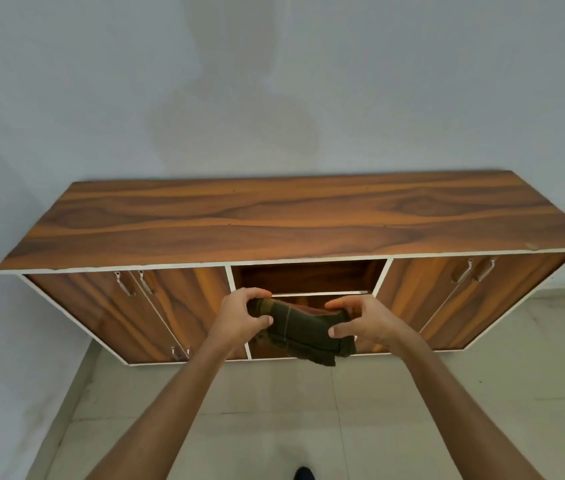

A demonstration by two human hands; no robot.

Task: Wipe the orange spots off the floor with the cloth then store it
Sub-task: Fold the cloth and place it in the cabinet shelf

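Note:
A dark green folded cloth (303, 332) is held between both hands in front of the wooden cabinet (274, 216). My left hand (241, 315) grips its left end and my right hand (366, 320) grips its right end. The cloth hangs at the height of the cabinet's open middle section, just before the lower shelf compartment (309, 303). An orange-brown patch shows on the cloth's top edge. No orange spots show on the visible floor tiles (291, 410).
The upper middle compartment (305, 277) of the cabinet is open and dark. Closed doors with metal handles (125, 284) flank it on the left and right (471, 270). A grey wall rises behind. A dark shoe tip (303, 473) shows at the bottom edge.

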